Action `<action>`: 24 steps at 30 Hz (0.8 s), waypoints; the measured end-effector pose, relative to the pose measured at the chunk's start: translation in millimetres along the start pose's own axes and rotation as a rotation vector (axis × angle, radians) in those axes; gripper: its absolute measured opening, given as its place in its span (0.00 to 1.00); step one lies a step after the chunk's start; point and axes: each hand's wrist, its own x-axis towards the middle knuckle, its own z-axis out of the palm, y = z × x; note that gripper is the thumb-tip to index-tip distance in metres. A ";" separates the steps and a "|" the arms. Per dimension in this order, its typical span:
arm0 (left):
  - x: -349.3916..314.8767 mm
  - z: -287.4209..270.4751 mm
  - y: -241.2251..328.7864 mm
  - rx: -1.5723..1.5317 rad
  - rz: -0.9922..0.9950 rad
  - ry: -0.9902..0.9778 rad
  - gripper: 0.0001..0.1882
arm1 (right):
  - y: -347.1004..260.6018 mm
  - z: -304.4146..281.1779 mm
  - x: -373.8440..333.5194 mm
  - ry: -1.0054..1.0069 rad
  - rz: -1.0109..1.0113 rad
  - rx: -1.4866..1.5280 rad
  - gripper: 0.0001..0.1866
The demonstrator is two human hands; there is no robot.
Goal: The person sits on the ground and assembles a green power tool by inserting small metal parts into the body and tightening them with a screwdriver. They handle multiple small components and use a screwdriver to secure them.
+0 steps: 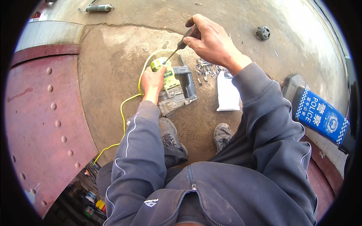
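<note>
My right hand (213, 41) is closed round the dark red and black handle of a screwdriver (184, 43), held tilted above the floor. Its shaft slants down and left to the top of a yellow-green and grey corded power tool (171, 81) on the ground in front of my feet. On the tool's left side, my left hand (153, 82) grips the yellow-green body, fingers curled close to the screwdriver's tip. Exactly what the tip touches is too small to make out. The tool's dark handle (188, 81) lies to the right.
Small dark and metal pieces (207, 68) lie scattered right of the tool, beside a white packet (227, 94). A yellow cord (123, 113) curves down at left. Red riveted metal (49, 124) stands left, a blue panel (320, 116) right. Farther off lie a dark round part (263, 33) and a silver cylinder (99, 8).
</note>
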 end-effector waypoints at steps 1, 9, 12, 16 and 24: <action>-0.9 -0.5 -0.1 -0.011 -0.007 -0.010 0.33 | -1.1 -0.1 -0.5 -0.003 0.003 0.003 0.17; -2.6 -4.3 3.6 -0.036 0.004 -0.015 0.33 | -1.2 -1.4 -1.7 0.003 0.023 -0.009 0.17; -5.4 -7.2 8.6 -0.027 0.006 -0.013 0.33 | -1.3 -0.9 -1.0 0.001 0.025 -0.021 0.17; 0.7 -1.5 -1.1 -0.047 0.003 -0.015 0.33 | -2.5 -0.7 -1.4 0.021 0.013 -0.005 0.18; 1.9 -1.0 -3.6 -0.027 0.000 -0.002 0.35 | -13.1 -36.2 5.2 0.193 0.019 0.003 0.23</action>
